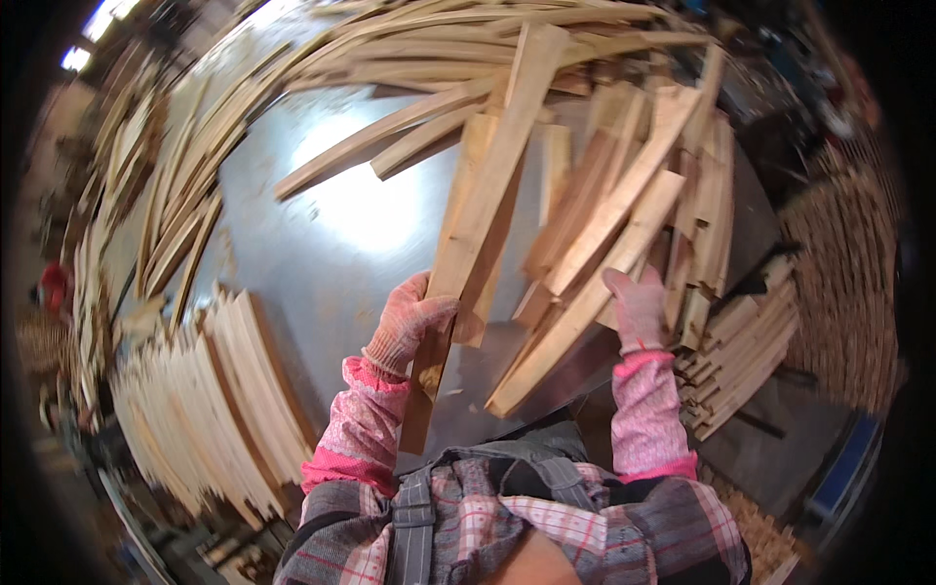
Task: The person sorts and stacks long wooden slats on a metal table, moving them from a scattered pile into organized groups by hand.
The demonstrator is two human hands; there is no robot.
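My left hand (411, 324), in a pale pink knitted glove, is closed round the lower part of a long wooden board (492, 185). The board slants up and away across the table, with another piece of wood under it. My right hand (640, 310), gloved alike, is at the right edge of a wooden strip (575, 312), with a fingertip over the top face. It seems to grip the strip, though its other fingers are partly hidden. Beside that strip lies a lighter strip (634, 195), on a loose pile of wood.
A shiny metal table (322, 263) carries the wood. Long strips (419, 49) are heaped along its far side and left side (190, 185). A row of pale boards (210, 390) stands at the near left. Stacked wood (746, 346) and a large bundle (843, 283) are at right.
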